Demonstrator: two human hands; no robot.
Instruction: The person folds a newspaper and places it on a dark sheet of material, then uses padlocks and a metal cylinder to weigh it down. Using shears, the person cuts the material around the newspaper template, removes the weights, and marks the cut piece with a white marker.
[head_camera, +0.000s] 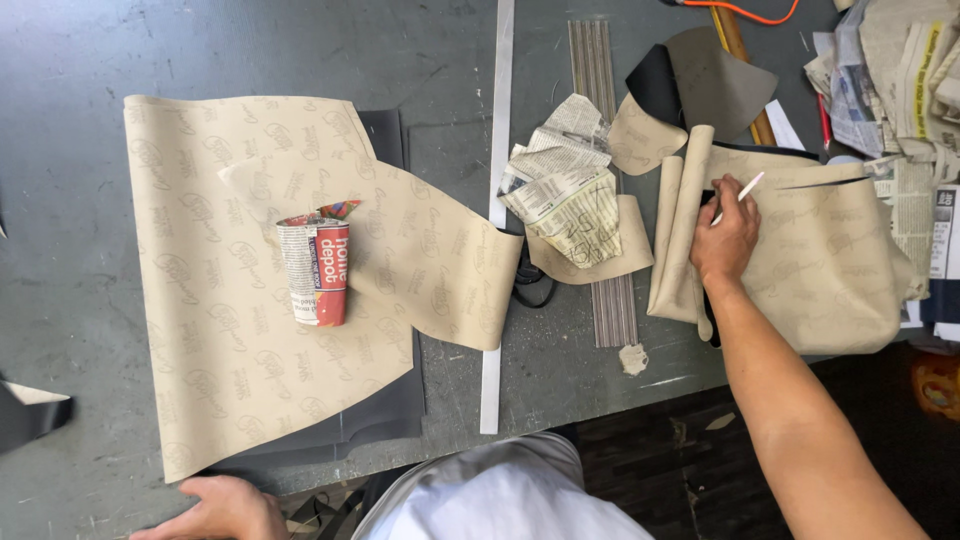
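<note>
Fingers (737, 212) of the right hand (724, 243) are pinched around a thin white marking pencil (738, 196), its tip angled up and to the right above a folded tan patterned sheet (820, 270) that lies at the right end of the grey worktop (60, 200). That hand rests on the sheet's rolled left edge, the forearm reaching in from the lower right. The left hand (222, 508) lies flat at the near edge of the worktop, palm down with its fingers spread and released, holding nothing; it sits just below the lower corner of a large tan patterned sheet (200, 330) spread over the left half of the worktop. A dark grey sheet (390, 410) shows from beneath that tan sheet along its right and lower sides. On top of the tan sheet lies a small roll of printed paper in red and white (317, 265), tipped on its side. A long white strip (497, 200) runs away from the person across the worktop between the two tan sheets. Right of it, crumpled newspaper cut-outs (565, 185) sit on a bundle of thin metal rods (600, 60). More newspaper (900, 60) is piled at the far right corner, near curved dark and grey pieces (700, 85).
</note>
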